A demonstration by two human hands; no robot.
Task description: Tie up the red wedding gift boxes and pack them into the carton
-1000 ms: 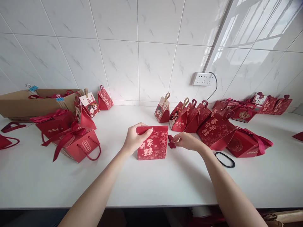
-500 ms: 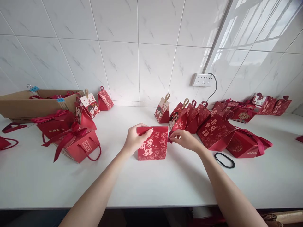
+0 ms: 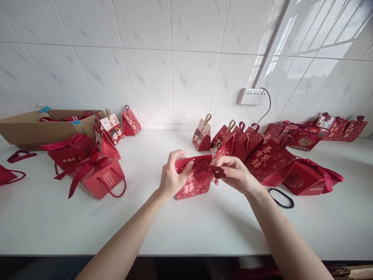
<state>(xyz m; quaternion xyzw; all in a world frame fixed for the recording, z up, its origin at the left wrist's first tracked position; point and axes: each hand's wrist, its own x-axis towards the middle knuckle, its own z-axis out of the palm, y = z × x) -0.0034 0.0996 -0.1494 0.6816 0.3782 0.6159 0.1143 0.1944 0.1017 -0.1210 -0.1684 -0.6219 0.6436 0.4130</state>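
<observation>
A red gift box [image 3: 196, 188] with pale printed characters and flowers stands on the white table in front of me. My left hand [image 3: 172, 171] is closed on its upper edge at the left, thumb on the near face. At the box's upper right, my right hand [image 3: 234, 174] pinches a dark red strap [image 3: 219, 172]. The strap's flower-shaped end shows a small gold stud, and its band runs across the front of the box's top. My right fingers cover part of the strap and the box corner.
Several finished-looking red boxes with loops, among them a large box [image 3: 269, 161], stand behind and to the right. A black ring-shaped band [image 3: 281, 198] lies near my right forearm. Ribboned boxes, one with a rope handle [image 3: 112, 186], and a cardboard carton [image 3: 23, 130] are at left.
My right hand has brought the strap from beside the box to the front of its top, and the flower end now shows. The box's top has tilted in my left hand.
</observation>
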